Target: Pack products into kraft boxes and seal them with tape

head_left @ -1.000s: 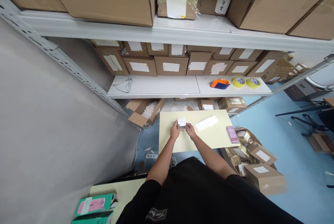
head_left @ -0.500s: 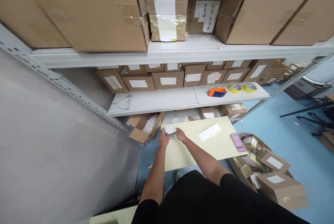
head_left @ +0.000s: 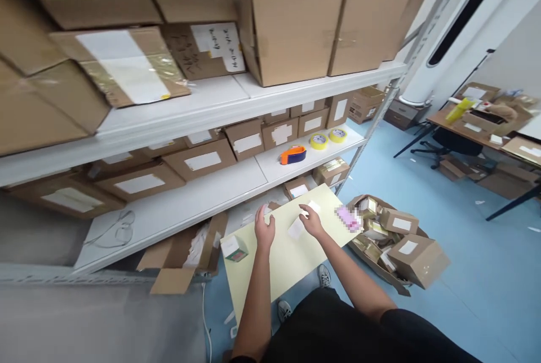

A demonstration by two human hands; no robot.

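Above the pale yellow tabletop (head_left: 279, 261) my left hand (head_left: 264, 229) is raised, thumb and fingers apart, with nothing in it. To its left a small white and green box (head_left: 234, 248) stands at the table's left corner, apart from the hand. My right hand (head_left: 310, 221) hovers at a flat white piece (head_left: 296, 229), which looks like folded card or paper. Its fingers are spread and partly cover the piece; whether they touch it I cannot tell.
On the shelf behind lie an orange and blue tape dispenser (head_left: 293, 155), yellow tape rolls (head_left: 319, 141) and glasses (head_left: 122, 229). An open carton (head_left: 173, 281) stands left of the table. Right of it, a large carton full of small boxes (head_left: 397, 222) sits on the blue floor.
Both hands have left the small box, which now stands at the left corner, and moved right toward the white piece. The view has turned to the right.
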